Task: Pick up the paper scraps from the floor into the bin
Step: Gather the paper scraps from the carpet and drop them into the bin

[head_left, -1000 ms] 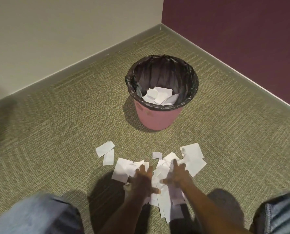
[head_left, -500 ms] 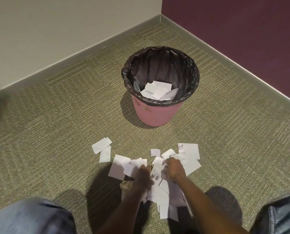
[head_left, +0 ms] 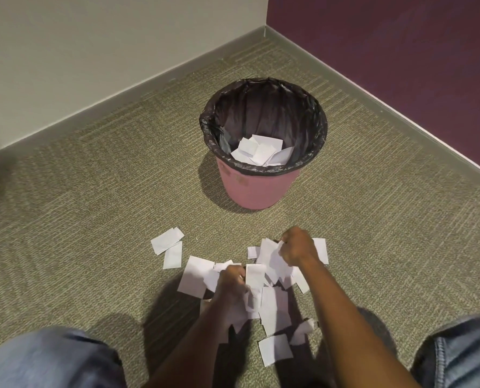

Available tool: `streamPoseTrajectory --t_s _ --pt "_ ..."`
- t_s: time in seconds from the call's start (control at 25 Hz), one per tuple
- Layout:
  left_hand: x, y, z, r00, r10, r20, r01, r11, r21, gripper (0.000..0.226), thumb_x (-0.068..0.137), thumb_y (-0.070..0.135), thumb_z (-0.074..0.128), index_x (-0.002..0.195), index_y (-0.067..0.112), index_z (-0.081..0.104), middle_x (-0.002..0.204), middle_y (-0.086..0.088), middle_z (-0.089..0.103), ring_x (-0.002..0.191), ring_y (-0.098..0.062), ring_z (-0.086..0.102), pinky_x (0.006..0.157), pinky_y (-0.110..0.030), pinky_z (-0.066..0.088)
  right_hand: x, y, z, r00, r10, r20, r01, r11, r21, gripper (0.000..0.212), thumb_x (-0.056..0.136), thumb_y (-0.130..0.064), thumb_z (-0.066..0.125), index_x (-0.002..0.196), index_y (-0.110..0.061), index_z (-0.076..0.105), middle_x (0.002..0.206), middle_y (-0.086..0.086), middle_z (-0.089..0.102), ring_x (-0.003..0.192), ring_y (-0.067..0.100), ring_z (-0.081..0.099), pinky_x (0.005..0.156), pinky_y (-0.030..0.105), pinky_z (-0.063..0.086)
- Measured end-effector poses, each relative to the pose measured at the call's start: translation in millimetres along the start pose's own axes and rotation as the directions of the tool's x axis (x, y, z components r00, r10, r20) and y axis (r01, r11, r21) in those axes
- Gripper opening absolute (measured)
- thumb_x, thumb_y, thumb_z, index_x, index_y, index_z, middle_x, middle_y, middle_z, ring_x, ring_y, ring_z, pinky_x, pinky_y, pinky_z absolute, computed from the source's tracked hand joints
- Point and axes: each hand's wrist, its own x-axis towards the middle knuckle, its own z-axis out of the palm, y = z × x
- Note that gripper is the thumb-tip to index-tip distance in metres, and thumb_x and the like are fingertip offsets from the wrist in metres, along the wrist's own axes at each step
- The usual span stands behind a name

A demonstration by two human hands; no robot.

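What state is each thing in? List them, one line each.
Bin: upright, lined with a black bag, some scraps inside.
Floor scraps: heaped, some bunched in both hands.
Two side scraps: flat, apart from the heap.
Left hand: curled, gripping scraps.
Right hand: curled, gripping scraps.

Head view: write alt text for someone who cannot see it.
A person's left hand and right hand each grip white paper scraps from a pile on a carpet. Beyond stands a pink bin with a black liner, scraps already inside.
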Motion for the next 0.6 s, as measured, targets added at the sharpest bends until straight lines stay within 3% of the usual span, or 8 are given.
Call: streamPoseTrajectory --t_s 0.16,0.24,0.36,0.48,0.6 --pt "-1.9 5.1 -4.9 0.997 -0.026 0.078 0.026 1.0 0.0 0.023 0.062 0.002 0.075 0.053 -0.005 0.055 0.047 0.005 0.038 0.052 -0.007 0.036 0.047 -0.021 0.026 -6.3 -12.6 -39.2 0.999 -0.034 0.009 0.034 0.999 0.015 0.016 0.083 0.009 0.061 0.097 0.004 0.068 0.1 0.022 0.07 0.09 0.04 0.072 0.079 0.048 0.06" --pt "-5.9 20.8 -18.8 0.993 0.023 0.114 -0.02 0.999 -0.029 0.021 0.06 0.012 0.072 0.057 -0.005 0.059 0.053 -0.004 0.043 0.054 -0.013 0.042 0.05 -0.022 0.027 -16.7 -26.6 -61.0 0.997 -0.05 0.057 0.048 0.998 0.035 0.009 0.082 0.011 0.065 0.087 0.004 0.069 0.087 0.02 0.068 0.079 0.039 0.074 0.069 0.045 0.062" --pt "-9.2 56.3 -62.4 0.992 0.012 0.129 0.008 0.987 -0.158 0.011 0.075 0.004 0.072 0.067 -0.001 0.067 0.065 -0.014 0.063 0.053 -0.023 0.059 0.053 -0.028 0.047 -33.8 -48.5 -100.3 0.99 -0.104 0.093 0.093 0.989 0.116 0.008 0.08 0.01 0.072 0.086 0.011 0.068 0.08 0.02 0.067 0.076 0.035 0.073 0.067 0.04 0.062" --pt "-17.2 96.8 -126.2 0.997 0.079 0.018 -0.073 0.974 -0.215 0.006 0.08 -0.002 0.069 0.075 -0.006 0.07 0.069 -0.012 0.069 0.061 -0.023 0.063 0.059 -0.029 0.053 -52.4 -70.9 -139.6 0.979 -0.203 -0.03 0.204 0.948 0.242 0.012 0.081 0.007 0.073 0.09 0.013 0.069 0.088 0.025 0.072 0.07 0.025 0.072 0.057 0.028 0.061" --pt "-33.6 135.5 -185.4 0.977 0.15 -0.152 -0.185 0.95 -0.253 0.009 0.079 -0.005 0.069 0.071 0.0 0.071 0.076 -0.011 0.072 0.063 -0.021 0.066 0.058 -0.029 0.056 -64.3 -97.8 -170.7 0.932 -0.249 -0.263 0.335 0.868 0.365 0.009 0.08 0.003 0.075 0.078 -0.005 0.072 0.086 0.011 0.074 0.072 0.022 0.073 0.064 0.034 0.063"
